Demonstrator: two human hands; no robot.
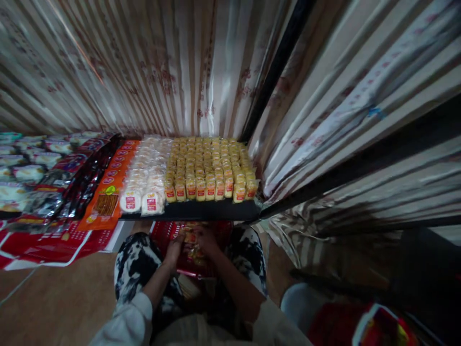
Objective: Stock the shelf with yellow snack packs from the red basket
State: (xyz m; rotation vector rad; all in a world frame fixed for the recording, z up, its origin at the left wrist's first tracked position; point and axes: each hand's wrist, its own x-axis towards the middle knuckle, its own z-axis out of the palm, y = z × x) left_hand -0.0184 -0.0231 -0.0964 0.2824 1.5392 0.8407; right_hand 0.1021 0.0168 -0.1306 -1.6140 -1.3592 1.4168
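Note:
Low between my knees is a red plastic basket [163, 236] with holes in its wall. Inside it lie small yellow and red wrapped snack packets [194, 255]. My left hand [174, 251] reaches in from the left, its fingers closed at the packets. From the right my right hand [206, 241] comes in close beside it, fingers curled around packets too. Dim light and blur hide the exact grip. Just beyond the basket, rows of matching yellow packets [200, 185] stand stacked on a black shelf [201, 209].
Left of the yellow stacks are round white packets [142, 178], an orange snack bag [111, 185], dark shiny packs [79, 178] and white packets [32, 158]. A striped curtain [180, 62] hangs behind. Black bars [277, 67] frame the corner. A red bag [383, 327] is at lower right.

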